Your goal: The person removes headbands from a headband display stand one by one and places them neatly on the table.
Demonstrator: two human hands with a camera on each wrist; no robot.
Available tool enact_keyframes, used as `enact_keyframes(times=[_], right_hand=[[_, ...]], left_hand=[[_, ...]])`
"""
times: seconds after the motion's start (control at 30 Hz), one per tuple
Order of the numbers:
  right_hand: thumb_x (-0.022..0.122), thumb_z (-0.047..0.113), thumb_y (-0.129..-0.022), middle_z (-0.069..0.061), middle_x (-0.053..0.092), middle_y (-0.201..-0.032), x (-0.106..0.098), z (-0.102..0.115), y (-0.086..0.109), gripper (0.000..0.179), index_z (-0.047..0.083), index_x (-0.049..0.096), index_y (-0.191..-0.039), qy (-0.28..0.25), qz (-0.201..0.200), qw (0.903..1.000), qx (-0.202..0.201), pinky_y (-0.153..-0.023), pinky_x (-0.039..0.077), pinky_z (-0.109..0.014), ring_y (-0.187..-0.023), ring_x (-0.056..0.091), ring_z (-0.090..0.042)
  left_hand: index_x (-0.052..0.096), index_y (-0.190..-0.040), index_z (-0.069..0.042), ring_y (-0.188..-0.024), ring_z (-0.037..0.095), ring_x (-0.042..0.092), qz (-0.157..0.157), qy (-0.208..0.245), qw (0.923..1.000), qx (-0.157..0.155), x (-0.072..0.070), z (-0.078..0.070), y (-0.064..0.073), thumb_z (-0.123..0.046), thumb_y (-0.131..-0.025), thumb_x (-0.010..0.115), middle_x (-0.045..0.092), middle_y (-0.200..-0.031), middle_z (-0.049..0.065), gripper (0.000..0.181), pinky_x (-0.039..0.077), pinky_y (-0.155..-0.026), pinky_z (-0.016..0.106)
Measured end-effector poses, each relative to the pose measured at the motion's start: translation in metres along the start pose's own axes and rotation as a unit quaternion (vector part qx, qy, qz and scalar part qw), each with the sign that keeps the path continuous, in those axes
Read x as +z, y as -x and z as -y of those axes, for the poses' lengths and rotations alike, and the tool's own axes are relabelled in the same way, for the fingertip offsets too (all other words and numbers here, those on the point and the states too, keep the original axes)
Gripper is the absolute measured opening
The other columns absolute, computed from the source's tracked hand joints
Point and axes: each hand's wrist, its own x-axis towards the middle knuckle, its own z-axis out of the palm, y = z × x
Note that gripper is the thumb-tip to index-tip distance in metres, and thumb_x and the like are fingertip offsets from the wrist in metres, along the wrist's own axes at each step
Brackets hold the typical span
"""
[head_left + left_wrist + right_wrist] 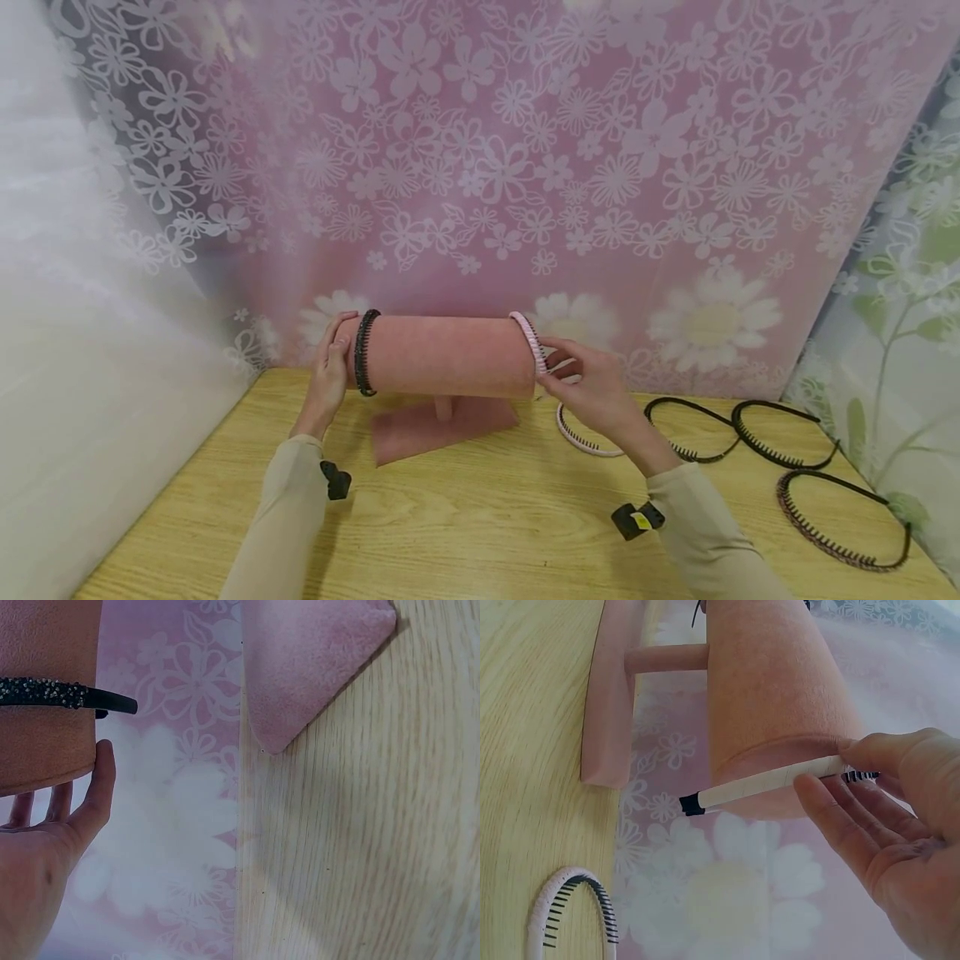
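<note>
A pink velvety roll-shaped headband stand [450, 358] stands on its flat base [450, 433]. My left hand [328, 375] grips the roll's left end, with a finger along its side in the left wrist view. Near that end, a black toothed headband [362, 354] set with glittering beads [45, 692] sits around the roll. At the right end, my right hand [592, 387] pinches a pale pink toothed headband [529, 342] between thumb and fingers. In the right wrist view this pink headband [772, 781] crosses the roll's end face, its black tip pointing out.
Another pale pink headband [585, 443] lies on the wooden table [480, 533], partly behind my right hand. Two black toothed headbands [693, 458] and a dark glittery one [840, 550] lie farther right. A pink flowered curtain [480, 192] hangs close behind the stand.
</note>
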Motion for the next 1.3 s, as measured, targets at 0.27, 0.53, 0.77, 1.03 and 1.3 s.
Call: enact_keyframes(times=[0.27,0.53,0.77,1.03,1.3], right_hand=[[0.071,0.014,-0.084,-0.007,0.065,-0.095,-0.011,-0.008,0.007,0.047,0.019,0.055,-0.128,-0.017,-0.004,0.9995,0.026,-0.064,0.054,-0.025,-0.083,0.069,-0.021],[0.072,0.014,-0.083,-0.005,0.065,-0.093,-0.023,-0.018,0.017,0.045,0.018,0.056,-0.125,0.011,-0.009,0.9993,0.034,-0.067,0.053,-0.026,-0.081,0.068,-0.018],[0.076,0.008,-0.079,-0.003,0.067,-0.088,-0.034,-0.025,0.029,0.045,0.016,0.059,-0.12,0.055,-0.013,0.9984,0.002,-0.063,0.053,-0.026,-0.076,0.069,-0.017],[0.077,0.006,-0.076,-0.002,0.068,-0.085,-0.043,-0.025,0.049,0.043,0.015,0.06,-0.115,0.087,-0.015,0.9959,-0.016,-0.059,0.052,-0.022,-0.072,0.069,-0.013],[0.08,0.005,-0.072,0.003,0.065,-0.08,-0.051,-0.032,0.066,0.047,0.018,0.061,-0.114,0.118,-0.02,0.9927,-0.018,-0.054,0.051,-0.021,-0.068,0.067,-0.006]], left_hand=[[0.039,-0.143,-0.026,-0.104,0.011,0.054,-0.006,-0.006,1.0,-0.003,0.0,-0.002,-0.001,-0.033,-0.104,0.025,0.046,-0.14,0.005,0.041,0.043,-0.087,0.027],[0.04,-0.142,-0.025,-0.102,0.011,0.054,-0.012,-0.006,0.9999,0.001,0.001,-0.003,-0.001,-0.03,-0.105,0.025,0.047,-0.138,0.005,0.04,0.044,-0.086,0.024],[0.04,-0.142,-0.022,-0.102,0.01,0.054,-0.011,-0.004,0.9999,0.008,0.002,-0.003,-0.002,-0.028,-0.105,0.025,0.047,-0.138,0.007,0.041,0.044,-0.086,0.024],[0.04,-0.142,-0.023,-0.101,0.01,0.055,-0.007,-0.002,0.9999,0.014,0.001,-0.002,-0.002,-0.029,-0.105,0.025,0.048,-0.137,0.007,0.041,0.044,-0.085,0.024],[0.04,-0.142,-0.024,-0.102,0.01,0.055,-0.004,-0.004,0.9998,0.019,-0.001,-0.001,-0.001,-0.029,-0.105,0.026,0.047,-0.139,0.005,0.04,0.044,-0.085,0.024]])
